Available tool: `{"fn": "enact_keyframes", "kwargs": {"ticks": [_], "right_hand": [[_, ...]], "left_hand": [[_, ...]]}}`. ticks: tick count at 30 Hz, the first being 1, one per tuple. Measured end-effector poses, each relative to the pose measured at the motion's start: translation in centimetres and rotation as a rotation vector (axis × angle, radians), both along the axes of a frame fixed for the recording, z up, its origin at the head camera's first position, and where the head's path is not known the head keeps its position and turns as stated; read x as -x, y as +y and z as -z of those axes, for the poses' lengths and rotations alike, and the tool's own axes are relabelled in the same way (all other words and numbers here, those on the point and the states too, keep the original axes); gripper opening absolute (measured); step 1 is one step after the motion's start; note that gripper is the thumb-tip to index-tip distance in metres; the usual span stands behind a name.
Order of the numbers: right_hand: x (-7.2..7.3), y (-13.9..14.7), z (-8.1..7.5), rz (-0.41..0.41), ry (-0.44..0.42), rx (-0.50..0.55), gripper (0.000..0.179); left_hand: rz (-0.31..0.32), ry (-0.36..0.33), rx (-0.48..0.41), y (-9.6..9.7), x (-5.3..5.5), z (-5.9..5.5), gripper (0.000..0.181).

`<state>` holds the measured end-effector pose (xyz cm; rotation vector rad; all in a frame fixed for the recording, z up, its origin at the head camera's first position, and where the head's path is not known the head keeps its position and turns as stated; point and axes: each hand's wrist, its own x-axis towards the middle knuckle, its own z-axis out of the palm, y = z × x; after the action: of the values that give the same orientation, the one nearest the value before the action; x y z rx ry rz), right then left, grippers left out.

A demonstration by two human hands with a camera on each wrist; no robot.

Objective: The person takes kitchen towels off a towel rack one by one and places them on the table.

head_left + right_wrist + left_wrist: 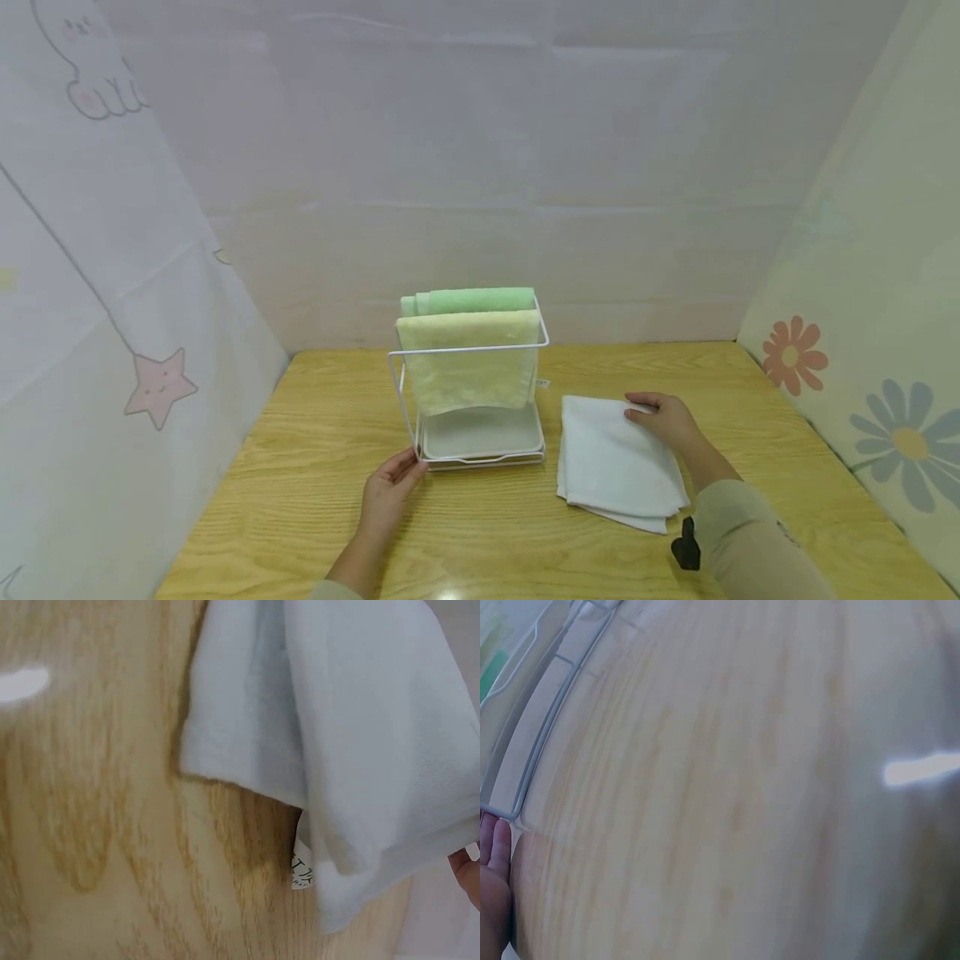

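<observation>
A white wire rack [468, 348] stands mid-table with a pale yellow towel [472, 367] draped over it and a green towel [483, 298] behind. A shallow white tray [483, 432] sits in its base. My left hand [386, 492] holds the rack's lower front left corner; its fingertips also show against the wire in the left wrist view. Right of the rack lies a folded white towel [618, 458]. At its far edge my right hand [671, 421] pinches the cloth between thumb and fingers. In the right wrist view that hand is mostly out of frame.
The wooden table [300, 475] has fabric hangings behind and at both sides. A small black object [686, 546] is beside the right sleeve. A printed label [301, 866] peeks from under the white towel. Light glares off the tabletop near its front.
</observation>
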<state>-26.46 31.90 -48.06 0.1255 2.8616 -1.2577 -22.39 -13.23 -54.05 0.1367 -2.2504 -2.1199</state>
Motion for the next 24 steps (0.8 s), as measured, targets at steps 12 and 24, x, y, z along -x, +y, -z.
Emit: {"fn": "enact_keyframes", "kwargs": {"ticks": [12,24], "right_hand": [[0.2,1.0,2.3,0.009,-0.033,-0.075,0.043],[-0.7,0.1,2.9,0.004,-0.084,-0.087,0.057]], "left_hand": [[-0.010,-0.007,0.011,0.0,0.1,0.2,0.044],[-0.007,-0.025,0.012,0.1,-0.1,-0.1,0.044]]}}
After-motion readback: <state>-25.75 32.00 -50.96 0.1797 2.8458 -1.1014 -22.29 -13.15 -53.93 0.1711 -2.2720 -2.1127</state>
